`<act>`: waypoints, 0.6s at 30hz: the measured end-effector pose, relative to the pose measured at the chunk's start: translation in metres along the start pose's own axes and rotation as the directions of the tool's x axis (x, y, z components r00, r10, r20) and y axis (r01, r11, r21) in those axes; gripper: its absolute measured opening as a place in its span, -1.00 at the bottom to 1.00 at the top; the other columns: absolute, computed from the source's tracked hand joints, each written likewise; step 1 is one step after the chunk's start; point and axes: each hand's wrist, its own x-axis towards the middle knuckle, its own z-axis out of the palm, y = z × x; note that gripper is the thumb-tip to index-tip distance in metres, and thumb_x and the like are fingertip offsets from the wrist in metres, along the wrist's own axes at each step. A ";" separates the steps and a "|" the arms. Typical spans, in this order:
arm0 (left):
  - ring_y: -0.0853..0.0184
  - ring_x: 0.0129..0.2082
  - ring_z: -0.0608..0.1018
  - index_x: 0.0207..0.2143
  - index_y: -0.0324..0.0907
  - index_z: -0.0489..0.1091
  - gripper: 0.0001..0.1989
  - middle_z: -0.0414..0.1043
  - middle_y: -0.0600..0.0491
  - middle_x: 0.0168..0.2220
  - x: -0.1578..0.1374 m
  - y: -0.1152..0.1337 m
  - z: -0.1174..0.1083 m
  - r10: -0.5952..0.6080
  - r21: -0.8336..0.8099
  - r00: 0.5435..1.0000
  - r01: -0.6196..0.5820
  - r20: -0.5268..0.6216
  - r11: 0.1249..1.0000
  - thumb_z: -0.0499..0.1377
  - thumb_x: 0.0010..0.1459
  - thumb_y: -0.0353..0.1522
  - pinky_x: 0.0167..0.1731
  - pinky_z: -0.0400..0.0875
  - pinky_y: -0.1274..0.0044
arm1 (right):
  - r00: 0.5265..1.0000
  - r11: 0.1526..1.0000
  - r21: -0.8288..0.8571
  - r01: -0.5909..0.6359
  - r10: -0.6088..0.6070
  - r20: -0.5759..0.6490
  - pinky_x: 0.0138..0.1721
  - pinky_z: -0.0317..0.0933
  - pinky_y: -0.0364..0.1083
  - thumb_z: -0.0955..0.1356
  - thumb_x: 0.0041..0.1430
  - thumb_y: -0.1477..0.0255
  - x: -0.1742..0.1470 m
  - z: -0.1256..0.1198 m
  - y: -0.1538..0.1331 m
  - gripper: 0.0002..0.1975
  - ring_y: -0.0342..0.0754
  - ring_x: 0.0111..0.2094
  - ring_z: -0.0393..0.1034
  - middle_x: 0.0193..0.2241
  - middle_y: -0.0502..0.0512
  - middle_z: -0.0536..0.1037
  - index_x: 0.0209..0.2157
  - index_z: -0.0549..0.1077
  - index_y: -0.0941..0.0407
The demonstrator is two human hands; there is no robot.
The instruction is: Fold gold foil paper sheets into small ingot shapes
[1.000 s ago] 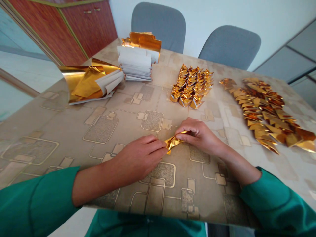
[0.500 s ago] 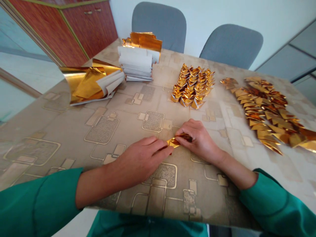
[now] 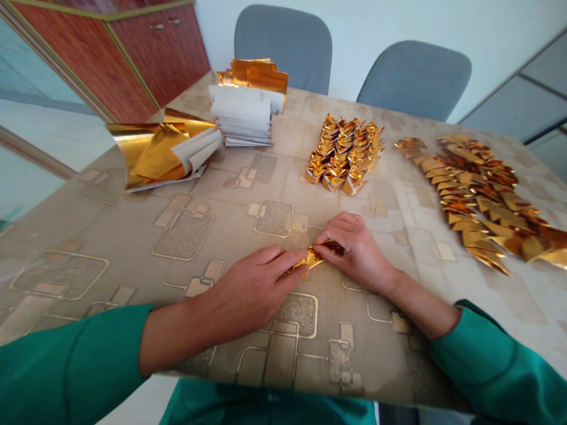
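Note:
A small folded piece of gold foil paper (image 3: pixel 313 258) is held between my two hands, just above the patterned tabletop. My left hand (image 3: pixel 261 283) is closed on its left end, thumb below and fingers on top. At the other end, my right hand (image 3: pixel 354 251) pinches the paper between thumb and fingers. Much of the piece is hidden by my fingers. Beyond my right hand stand rows of finished-looking gold foil folds (image 3: pixel 345 153), pointed at their tops.
Overlapping folded gold pieces (image 3: pixel 482 200) spread across the right side. A stack of white-backed gold paper (image 3: pixel 243 118) stands at the back, with curled gold sheets (image 3: pixel 163 150) left of it. Two grey chairs (image 3: pixel 283 47) are behind the table (image 3: pixel 221 218).
My left fingers have shifted slightly left on the foil paper, so a little more gold shows between my hands. My right hand keeps its pinch, almost unmoved.

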 end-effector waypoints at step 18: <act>0.15 0.10 0.39 0.21 -0.26 0.22 -0.56 0.24 -0.18 0.25 0.002 -0.006 0.002 0.038 -0.005 0.998 -0.037 0.057 0.999 -0.02 0.28 -0.43 -0.01 0.28 0.29 | 0.994 0.984 -0.175 0.022 -0.002 0.113 -0.21 0.00 -0.06 0.29 0.32 0.44 -0.003 -0.001 0.001 -0.89 -0.04 -0.31 0.28 -0.39 0.05 0.46 -0.32 0.41 0.13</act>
